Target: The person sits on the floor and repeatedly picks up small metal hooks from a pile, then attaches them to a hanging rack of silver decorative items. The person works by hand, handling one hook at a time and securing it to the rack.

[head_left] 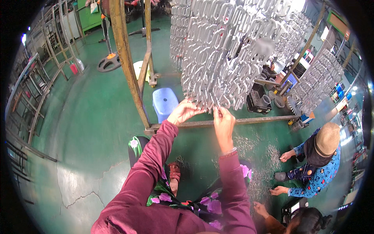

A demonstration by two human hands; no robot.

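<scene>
Here, densely layered silvery metal loops [220, 54], left fingers [190, 107] and right fingers [222, 113] tight on the lowest.

Rocking a maroon top [156, 219], dark pants [213, 205] with purple flowers, reddish strappy sandal [174, 170] and a reddish bracelet [228, 153].

A blue plastic stool [163, 106] stands on the green floor [91, 128], a round pedestal base [110, 57] toward its left edge, a hatted co-worker [324, 171] toward its right.
</scene>
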